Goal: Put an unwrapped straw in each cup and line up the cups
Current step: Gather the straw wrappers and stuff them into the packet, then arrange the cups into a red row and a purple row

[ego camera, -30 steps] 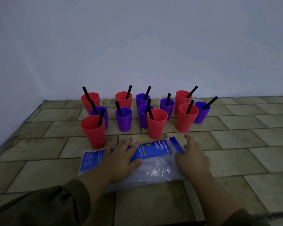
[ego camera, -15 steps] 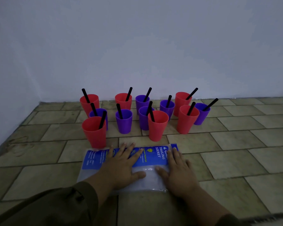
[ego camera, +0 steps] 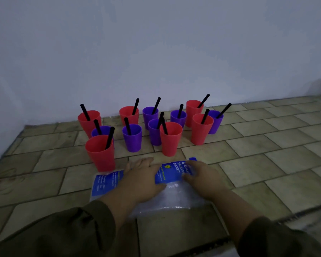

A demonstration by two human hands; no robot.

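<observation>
The wall (ego camera: 156,52) closes the far and left edges; the tiled floor (ego camera: 267,164) lies open to the right. Red and purple cups (ego camera: 170,140) bunch loosely near the wall, a black straw (ego camera: 109,137) in each. Nearer, my left hand (ego camera: 141,177) and right hand (ego camera: 202,177) press flat, fingers straight, on a clear bag (ego camera: 174,197). Its blue label (ego camera: 174,173) reads "TRAILING SOCKET".

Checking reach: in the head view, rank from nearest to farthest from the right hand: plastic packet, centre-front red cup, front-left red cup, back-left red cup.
1. plastic packet, under the right hand.
2. centre-front red cup, just ahead, slightly left.
3. front-left red cup, far to the left.
4. back-left red cup, leftmost, farthest back.
</observation>
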